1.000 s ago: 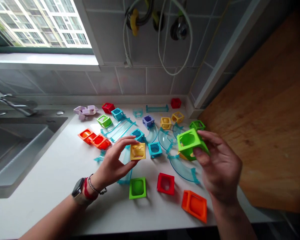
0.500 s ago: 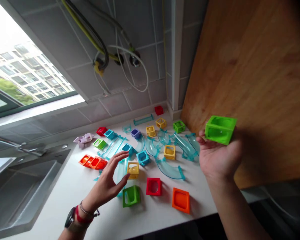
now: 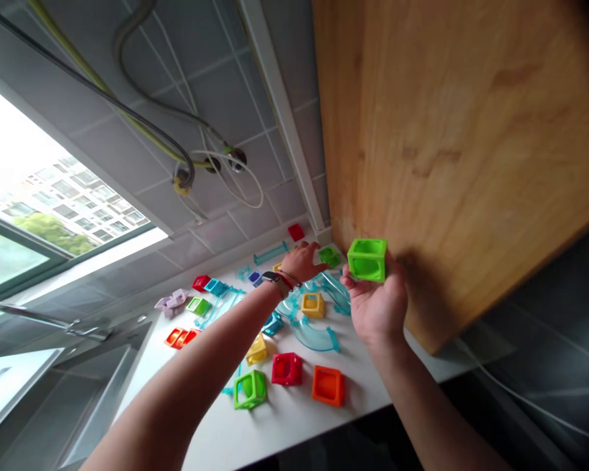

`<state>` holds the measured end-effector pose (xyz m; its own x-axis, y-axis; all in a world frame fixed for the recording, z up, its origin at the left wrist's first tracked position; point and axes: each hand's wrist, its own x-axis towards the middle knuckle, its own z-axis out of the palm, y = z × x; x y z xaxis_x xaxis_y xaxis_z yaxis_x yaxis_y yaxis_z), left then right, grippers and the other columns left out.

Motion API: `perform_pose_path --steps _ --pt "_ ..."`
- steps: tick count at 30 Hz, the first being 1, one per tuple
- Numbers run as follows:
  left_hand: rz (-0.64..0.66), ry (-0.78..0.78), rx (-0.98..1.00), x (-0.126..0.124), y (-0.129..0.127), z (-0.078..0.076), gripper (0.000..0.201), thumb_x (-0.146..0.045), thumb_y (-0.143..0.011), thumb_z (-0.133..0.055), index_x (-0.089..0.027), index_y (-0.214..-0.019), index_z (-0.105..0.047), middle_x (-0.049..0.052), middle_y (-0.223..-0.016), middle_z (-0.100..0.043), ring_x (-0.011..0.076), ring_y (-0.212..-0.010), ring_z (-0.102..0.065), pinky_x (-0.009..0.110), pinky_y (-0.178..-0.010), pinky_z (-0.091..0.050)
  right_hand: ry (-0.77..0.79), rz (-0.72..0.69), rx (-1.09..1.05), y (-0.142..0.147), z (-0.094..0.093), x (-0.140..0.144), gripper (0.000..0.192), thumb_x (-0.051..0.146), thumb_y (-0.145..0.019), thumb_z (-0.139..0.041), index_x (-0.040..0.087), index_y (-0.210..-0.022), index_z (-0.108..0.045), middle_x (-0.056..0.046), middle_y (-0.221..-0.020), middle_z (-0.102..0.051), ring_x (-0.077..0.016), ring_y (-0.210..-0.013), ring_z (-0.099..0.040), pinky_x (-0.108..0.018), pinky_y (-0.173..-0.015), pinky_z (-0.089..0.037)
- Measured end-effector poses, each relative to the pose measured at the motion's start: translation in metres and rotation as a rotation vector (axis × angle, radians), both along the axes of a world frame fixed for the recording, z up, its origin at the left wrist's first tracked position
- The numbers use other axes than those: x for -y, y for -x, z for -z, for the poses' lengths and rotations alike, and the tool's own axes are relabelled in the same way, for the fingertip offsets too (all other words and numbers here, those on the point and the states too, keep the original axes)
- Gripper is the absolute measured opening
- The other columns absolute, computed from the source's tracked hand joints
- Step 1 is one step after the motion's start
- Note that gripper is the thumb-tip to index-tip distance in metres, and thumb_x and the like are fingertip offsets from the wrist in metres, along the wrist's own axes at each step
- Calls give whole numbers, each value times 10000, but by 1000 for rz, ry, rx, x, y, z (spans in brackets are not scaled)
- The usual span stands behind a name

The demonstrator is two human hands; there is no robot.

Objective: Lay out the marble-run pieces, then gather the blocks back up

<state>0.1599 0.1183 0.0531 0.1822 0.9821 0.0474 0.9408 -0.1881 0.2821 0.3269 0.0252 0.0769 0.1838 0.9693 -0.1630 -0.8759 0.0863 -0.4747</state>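
"Green cube (image 3: 367, 260): where does it sit?"
"In the right grip (image 3: 380, 302), which holds it from beneath, raised above the table (image 3: 285, 425)."
"And the left grip (image 3: 300, 264)?"
"Wide, just beside a second green block (image 3: 329, 256); whether it touches, nobody can tell."
"What else?"
"A yellow block (image 3: 313, 305) left of the right grip; a red block (image 3: 286, 369) and an orange block (image 3: 328, 386) on the near side of both grips."

The right hand (image 3: 380, 307) holds a green cube (image 3: 367, 260); toward nine o'clock from it, the left hand (image 3: 299, 263) is near a green block (image 3: 329, 256); on the surface (image 3: 363, 379), a red cube (image 3: 286, 369) at six o'clock
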Motion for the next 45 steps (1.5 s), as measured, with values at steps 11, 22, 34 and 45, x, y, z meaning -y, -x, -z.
perform_pose_path --steps 11,22,34,45 --pt "-32 -6 378 -16 3 7 411 -294 -889 -772 -138 -1258 -679 128 -1208 -737 279 -1126 -707 482 -1022 -564 -9 -91 -54 -10 -3 -2 277 452 -834 -735 183 -895 -722 -1 -751 -745 -125 -571 -671 -209 -483 -547" --pt "-104 -144 1191 149 33 -50 545 -358 -949 -724 -226 -1445 -543 147 -1294 -733 239 -970 -792 333 -795 -667 -381 -249 220 10 5 12 516 289 -776 -907 292 -1243 -687 -7 -1105 -774 -191 -1063 -728 -324 -913 -601" --pt "-11 -780 467 163 57 -70 300 -44 -895 -737 -223 -1132 -781 19 -1003 -836 150 -863 -802 224 -790 -643 -667 -200 652 25 13 32 496 169 -876 -799 342 -1325 -681 -59 -1323 -639 -264 -1272 -619 -439 -1077 -522" --pt "224 -799 378 174 81 -74 436 95 -844 -709 -197 -1163 -769 40 -1012 -815 165 -931 -768 278 -844 -620 -620 -188 727 55 20 54 494 186 -888 -781 351 -1328 -632 -71 -1302 -641 -270 -1267 -616 -432 -1033 -557"
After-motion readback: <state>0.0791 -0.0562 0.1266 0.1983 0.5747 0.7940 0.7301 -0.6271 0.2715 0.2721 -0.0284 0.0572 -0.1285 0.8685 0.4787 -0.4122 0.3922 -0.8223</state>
